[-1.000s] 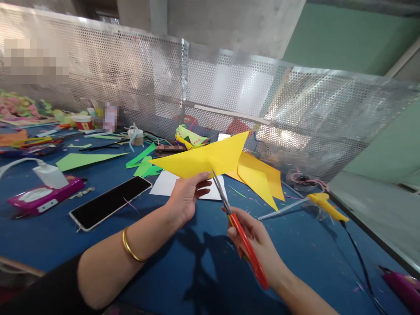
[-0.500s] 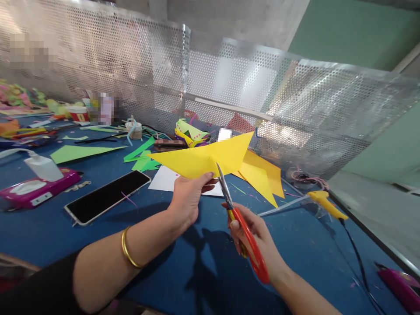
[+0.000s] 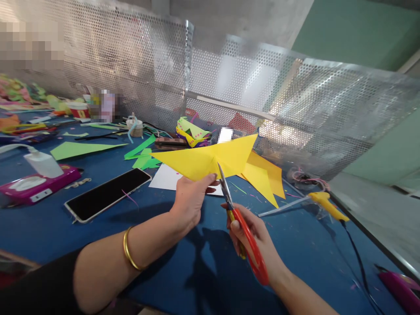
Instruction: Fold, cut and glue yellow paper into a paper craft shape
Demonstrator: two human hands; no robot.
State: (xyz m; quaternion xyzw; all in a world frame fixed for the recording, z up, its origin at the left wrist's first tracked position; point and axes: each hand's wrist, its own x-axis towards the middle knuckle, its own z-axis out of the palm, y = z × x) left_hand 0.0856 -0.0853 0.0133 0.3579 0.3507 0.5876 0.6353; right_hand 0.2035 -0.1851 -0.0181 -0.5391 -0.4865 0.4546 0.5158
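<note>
My left hand (image 3: 192, 199) pinches the lower edge of a yellow paper sheet (image 3: 183, 159) with pointed ends, held above the table. In my right hand (image 3: 251, 229) is a pair of scissors (image 3: 251, 247) with red handles. Its blades point up and away from me, their tips against the lower middle of the yellow sheet, close to my left thumb. The fingers under the paper are partly hidden. Beneath lies a white sheet of paper (image 3: 164, 178), and more yellow-orange paper pieces (image 3: 262, 179) are to the right.
A phone (image 3: 108, 194) and a purple power strip (image 3: 39, 190) lie at left on the blue table (image 3: 154, 273). Green paper pieces (image 3: 144, 158) sit behind the phone. A yellow glue gun (image 3: 328, 205) is at right, its black cable trailing forward. A perforated metal screen (image 3: 131, 65) stands behind.
The view has shifted slightly. Both hands, the yellow paper and the scissors keep nearly the same positions; no clear change in the cut shows.
</note>
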